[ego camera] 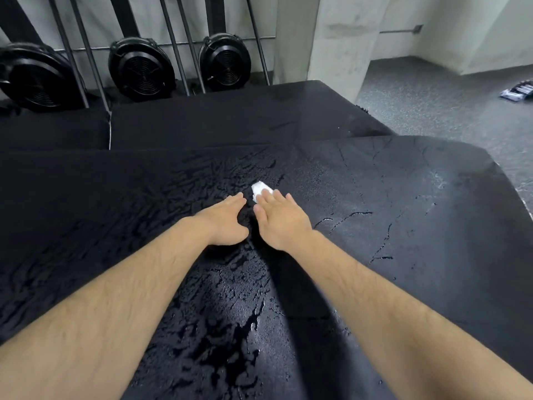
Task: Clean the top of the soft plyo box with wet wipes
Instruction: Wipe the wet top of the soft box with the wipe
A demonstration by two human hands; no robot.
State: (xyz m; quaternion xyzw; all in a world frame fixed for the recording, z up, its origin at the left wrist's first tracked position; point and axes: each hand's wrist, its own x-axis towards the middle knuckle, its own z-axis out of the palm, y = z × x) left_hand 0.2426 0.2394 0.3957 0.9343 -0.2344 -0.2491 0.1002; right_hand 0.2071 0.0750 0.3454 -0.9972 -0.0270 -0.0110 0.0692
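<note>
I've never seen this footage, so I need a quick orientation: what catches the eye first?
The small white wet wipe, pressed under the flat right hand at mid-frame, stands out against the black plyo box top. The left hand lies flat beside it. Wet streaks glisten across the top, most toward the camera.

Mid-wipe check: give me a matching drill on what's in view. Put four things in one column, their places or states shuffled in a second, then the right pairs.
Things
1. white crumpled wet wipe
2. left hand
3. dark flat packet
4. round black fans

Places or states
A. lying on the grey speckled floor, far right
B. under the straight fingers of the right hand
C. lined up along the back wall
D. flat on the wet black box top, beside the wipe, holding nothing

Pairs: 1-B, 2-D, 3-A, 4-C
</note>
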